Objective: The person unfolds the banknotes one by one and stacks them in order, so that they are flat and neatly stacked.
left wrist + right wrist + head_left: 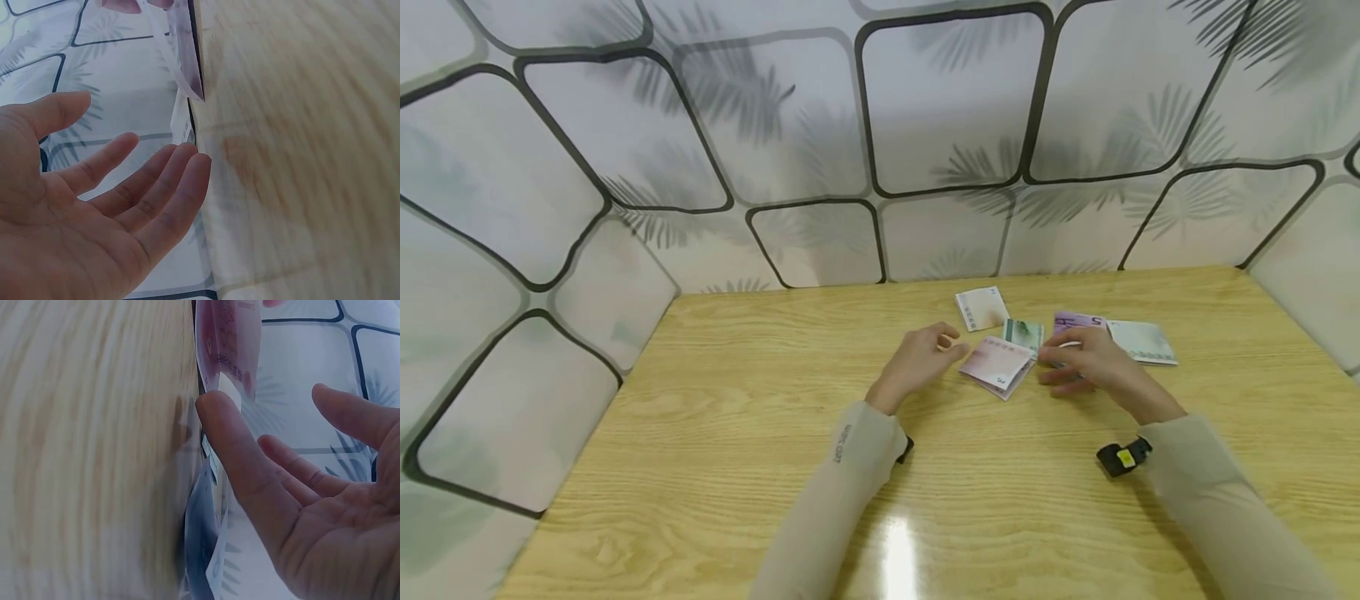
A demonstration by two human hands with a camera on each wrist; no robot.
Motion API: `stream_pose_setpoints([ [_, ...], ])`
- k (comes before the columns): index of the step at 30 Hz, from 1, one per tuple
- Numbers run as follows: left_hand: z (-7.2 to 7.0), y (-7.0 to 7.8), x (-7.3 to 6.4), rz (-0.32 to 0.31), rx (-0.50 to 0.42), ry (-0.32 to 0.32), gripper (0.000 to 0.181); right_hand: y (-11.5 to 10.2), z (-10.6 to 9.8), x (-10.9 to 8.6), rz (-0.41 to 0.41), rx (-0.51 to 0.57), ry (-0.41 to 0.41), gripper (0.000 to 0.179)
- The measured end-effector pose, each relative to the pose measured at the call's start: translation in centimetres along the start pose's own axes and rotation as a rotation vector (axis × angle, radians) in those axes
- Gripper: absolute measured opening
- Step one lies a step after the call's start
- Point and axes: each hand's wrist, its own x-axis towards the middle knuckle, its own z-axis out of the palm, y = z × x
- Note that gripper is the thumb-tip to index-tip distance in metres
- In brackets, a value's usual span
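Note:
A folded pinkish banknote (996,363) lies on the table between both hands, its layers fanned slightly apart. My left hand (921,362) hovers just left of it, holding nothing; its fingers are spread and relaxed in the left wrist view. On the other side, my right hand (1093,362) is also loosely extended with nothing in it, partly covering a purple banknote (1078,321). A small green banknote (1023,333) sits behind the pink one. The pink note (231,347) stands somewhat open in the right wrist view, with a bluish-grey note (201,531) nearer the camera.
A folded whitish banknote (982,309) lies farther back, near the wall. To the right, a pale green-white banknote (1142,342) adjoins the purple one. The wooden table (737,400) meets a patterned fabric wall (951,108) behind and at the sides.

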Motion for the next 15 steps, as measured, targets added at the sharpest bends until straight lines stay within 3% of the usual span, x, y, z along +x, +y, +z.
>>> stream_pose_setpoints([
  [15, 0.76, 0.31, 0.95, 0.009, -0.026, -0.068, 0.041, -0.03, 0.48, 0.41, 0.022, 0.010, 0.006, 0.041],
])
